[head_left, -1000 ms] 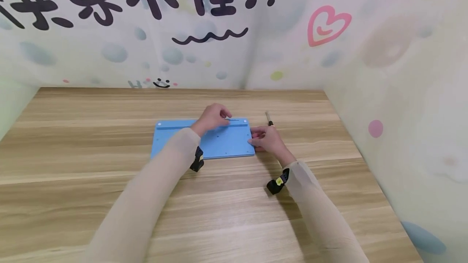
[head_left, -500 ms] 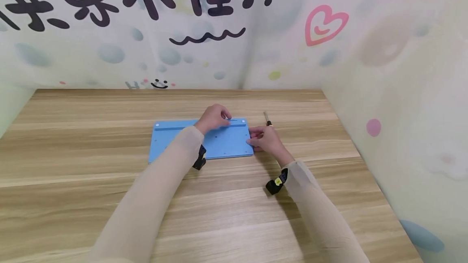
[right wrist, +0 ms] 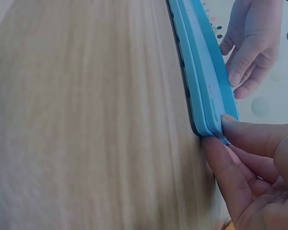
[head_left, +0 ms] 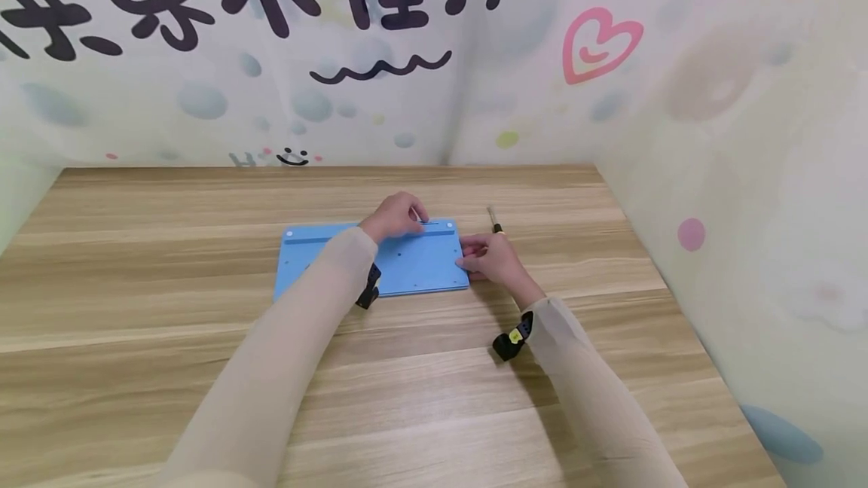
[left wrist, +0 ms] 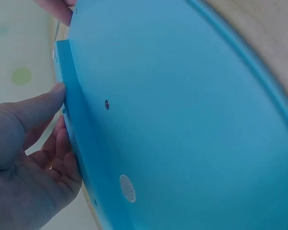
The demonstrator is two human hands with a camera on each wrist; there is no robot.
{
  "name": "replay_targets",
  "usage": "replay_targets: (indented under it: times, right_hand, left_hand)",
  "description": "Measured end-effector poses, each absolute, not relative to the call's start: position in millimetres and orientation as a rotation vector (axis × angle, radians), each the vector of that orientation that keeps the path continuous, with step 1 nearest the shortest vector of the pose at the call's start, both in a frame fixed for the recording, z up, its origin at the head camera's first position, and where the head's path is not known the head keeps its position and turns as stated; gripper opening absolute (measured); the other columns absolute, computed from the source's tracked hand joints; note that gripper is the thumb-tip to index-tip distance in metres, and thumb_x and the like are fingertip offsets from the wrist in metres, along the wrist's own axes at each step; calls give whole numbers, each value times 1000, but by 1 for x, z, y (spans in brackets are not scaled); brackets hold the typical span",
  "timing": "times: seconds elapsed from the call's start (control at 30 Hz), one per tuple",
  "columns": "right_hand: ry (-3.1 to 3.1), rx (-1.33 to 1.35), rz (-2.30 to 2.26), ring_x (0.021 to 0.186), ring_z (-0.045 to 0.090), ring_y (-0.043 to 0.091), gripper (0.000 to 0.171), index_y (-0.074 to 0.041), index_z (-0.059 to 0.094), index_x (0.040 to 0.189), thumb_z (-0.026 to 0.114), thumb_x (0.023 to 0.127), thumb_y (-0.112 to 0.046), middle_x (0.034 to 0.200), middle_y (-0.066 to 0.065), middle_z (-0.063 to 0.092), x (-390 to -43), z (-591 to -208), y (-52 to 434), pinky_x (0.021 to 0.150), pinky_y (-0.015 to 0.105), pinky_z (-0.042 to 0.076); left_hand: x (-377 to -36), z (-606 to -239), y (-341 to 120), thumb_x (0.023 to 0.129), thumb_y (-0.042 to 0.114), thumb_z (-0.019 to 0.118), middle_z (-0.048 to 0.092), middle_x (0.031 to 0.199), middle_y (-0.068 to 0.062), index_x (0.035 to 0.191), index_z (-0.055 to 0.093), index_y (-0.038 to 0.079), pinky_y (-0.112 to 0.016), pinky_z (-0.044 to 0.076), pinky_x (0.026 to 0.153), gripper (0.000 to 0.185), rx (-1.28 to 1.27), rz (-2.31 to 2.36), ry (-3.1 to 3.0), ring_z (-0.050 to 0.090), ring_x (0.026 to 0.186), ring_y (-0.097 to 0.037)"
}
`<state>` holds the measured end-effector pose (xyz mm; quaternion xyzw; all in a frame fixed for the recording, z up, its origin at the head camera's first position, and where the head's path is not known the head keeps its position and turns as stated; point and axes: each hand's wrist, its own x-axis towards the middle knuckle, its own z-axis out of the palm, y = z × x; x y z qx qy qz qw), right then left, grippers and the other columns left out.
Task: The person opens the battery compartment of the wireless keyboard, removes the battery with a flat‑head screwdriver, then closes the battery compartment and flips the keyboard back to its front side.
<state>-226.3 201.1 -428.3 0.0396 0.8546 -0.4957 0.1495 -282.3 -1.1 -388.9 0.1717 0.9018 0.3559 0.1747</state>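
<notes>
Head view: blue keyboard lying face down near the middle of the tabletop, long axis running left to right, parallel to the far edge; raised ridge along its far side, screw holes showing. Left hand resting on that far ridge toward the right end, fingers curled over the edge, thumb pressed against it in the left wrist view. Right hand pinching the near right corner between thumb and fingertips. Small screwdriver lying just beyond the right hand, apart from the keyboard, tip pointing toward the far edge.
</notes>
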Motion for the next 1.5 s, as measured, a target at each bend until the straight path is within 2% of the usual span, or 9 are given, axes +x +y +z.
replay_targets:
  times: [0.3, 0.63, 0.9, 1.5]
  right_hand:
    - [2452, 119, -1426, 84, 60, 21, 44, -2, 59, 123, 70, 81, -3, 99, 13, 60, -226, -426, 200, 65, 29, 54]
    - [2440, 131, -1438, 84, 60, 21, 44, -2, 59, 123, 70, 81, -3, 100, 13, 60, -227, -427, 200, 65, 29, 54]
    - [2440, 151, -1423, 85, 60, 21, 43, -3, 59, 123, 70, 81, -3, 100, 13, 60, -226, -423, 200, 65, 29, 54]
    - [2428, 150, -1441, 85, 59, 21, 43, -1, 59, 123, 70, 81, -1, 99, 13, 60, -227, -425, 200, 65, 29, 54]
  left_hand:
    - [-286, -385, 2, 88, 10, 65, 55, 109, -14, 105, 61, 1, -37, 42, 87, 20, 539, 906, 2529, 49, 98, -27]
    - [-286, -390, 1, 85, 10, 68, 55, 99, -11, 100, 63, 3, -34, 41, 81, 17, 588, 916, 2591, 47, 93, -25]
    - [-284, -387, 6, 86, 8, 67, 56, 102, -12, 100, 65, 2, -36, 42, 84, 16, 591, 888, 2608, 49, 95, -25]
    - [-286, -387, 7, 84, 6, 69, 55, 98, -12, 98, 64, 2, -33, 42, 80, 16, 596, 889, 2609, 48, 91, -25]
